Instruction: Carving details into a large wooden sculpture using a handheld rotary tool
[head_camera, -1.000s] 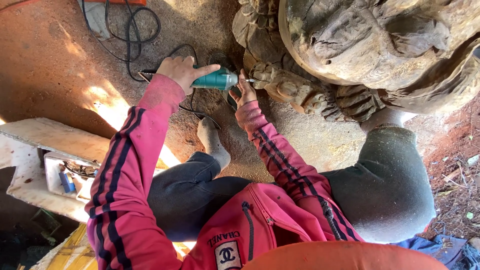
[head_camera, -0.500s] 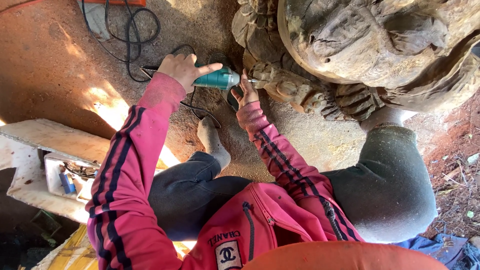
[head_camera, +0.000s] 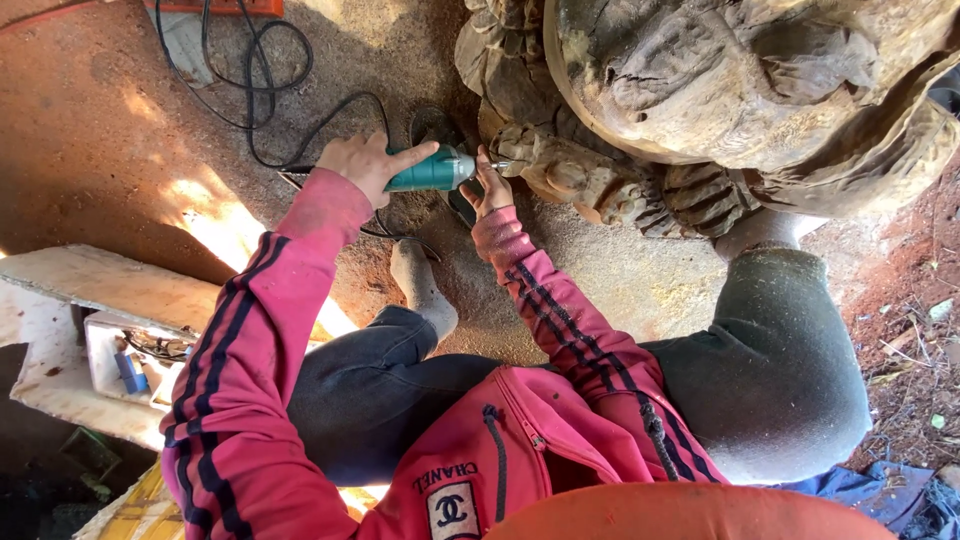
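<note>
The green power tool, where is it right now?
In the head view the green power tool is upper centre, gripped by the left hand, its tip against the wooden carving, with the right hand beside the tip.

We cannot see the bit tip of the teal rotary tool (head_camera: 432, 171); it is too small where it meets the wood carving (head_camera: 720, 90), itself cut by the top and right edges. The black cord (head_camera: 250, 80) exits the top edge
</note>
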